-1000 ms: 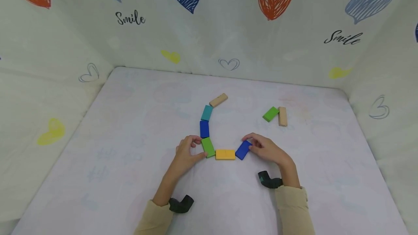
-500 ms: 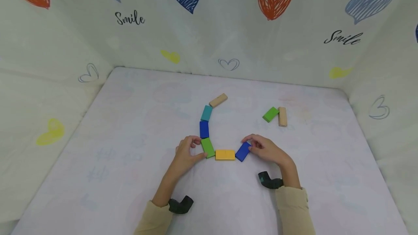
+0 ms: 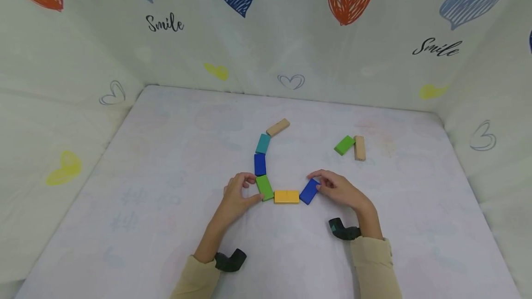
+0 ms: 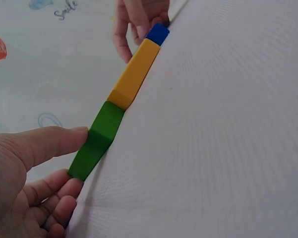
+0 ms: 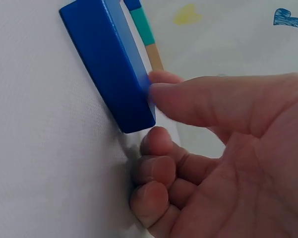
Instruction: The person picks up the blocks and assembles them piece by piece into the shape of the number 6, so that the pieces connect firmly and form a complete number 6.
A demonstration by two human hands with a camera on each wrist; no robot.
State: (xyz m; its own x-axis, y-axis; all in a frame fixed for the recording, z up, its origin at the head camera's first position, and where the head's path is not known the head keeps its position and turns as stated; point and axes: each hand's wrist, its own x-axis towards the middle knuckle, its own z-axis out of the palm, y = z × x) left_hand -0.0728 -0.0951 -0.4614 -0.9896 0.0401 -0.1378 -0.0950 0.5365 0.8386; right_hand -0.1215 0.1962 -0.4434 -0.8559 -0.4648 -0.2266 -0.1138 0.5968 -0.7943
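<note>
In the head view, my left hand [image 3: 238,197] holds a green block [image 3: 264,188] between thumb and index finger at its left side. My right hand [image 3: 338,189] pinches a blue block [image 3: 309,191] by its upper right end. Between these two lies a yellow block [image 3: 287,197], its ends close to both. From the green block a curved row runs away from me: another blue block [image 3: 260,164], a teal block [image 3: 263,143] and a slanted plain wooden block [image 3: 278,127]. The right wrist view shows my thumb against the side of the blue block [image 5: 104,64].
Back right on the white tabletop [image 3: 187,128], a second green block [image 3: 344,145] touches an upright-lying wooden block [image 3: 359,148]. A pale curtain [image 3: 282,50] printed with hearts stands behind the table's far edge. Dark wrist-camera mounts [image 3: 231,260] sit beside both wrists.
The blue block in my right hand shifted slightly toward me, then slightly back. My left hand and the other blocks have stayed in place.
</note>
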